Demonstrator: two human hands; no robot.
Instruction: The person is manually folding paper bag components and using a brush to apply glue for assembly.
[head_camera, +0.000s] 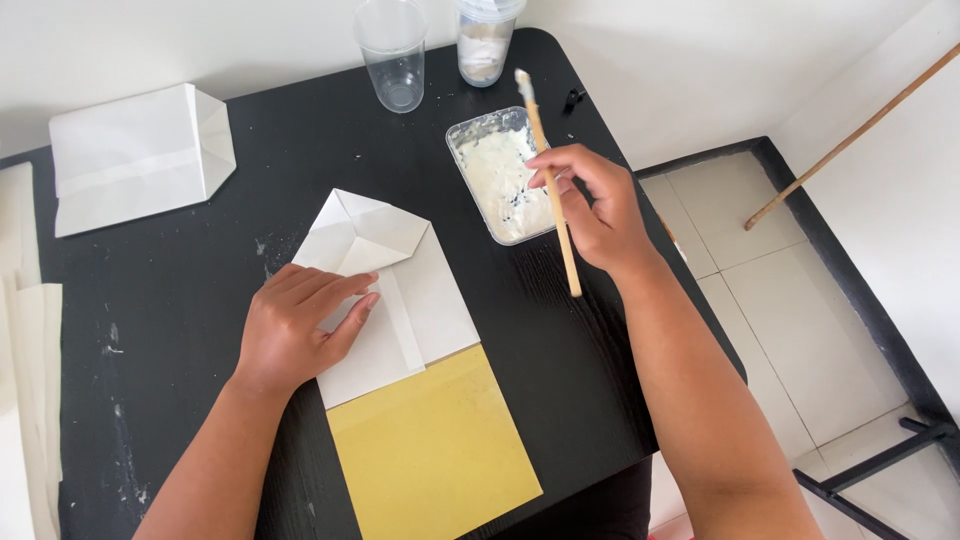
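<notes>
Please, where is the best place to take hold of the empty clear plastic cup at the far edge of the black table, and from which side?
Grip the empty clear cup around its upper wall, just under the rim, probably coming from its left. It stands upright and is widest there, and the second cup crowds its right side, while the left is free.

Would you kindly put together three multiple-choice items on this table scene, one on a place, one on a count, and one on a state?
1. Where does the left hand rest?
A. On the folded white paper bag
B. In the plastic tray
C. On the clear cup

2. How many clear cups stand at the table's far edge?
A. One
B. Two
C. Four

3. What does the right hand hold?
A. Nothing
B. Scissors
C. A wooden brush

Answers:
1 A, its palm presses the bag flat.
2 B, an empty cup and a second cup stand together.
3 C, its fingers grip the brush above the paste tray.
</notes>
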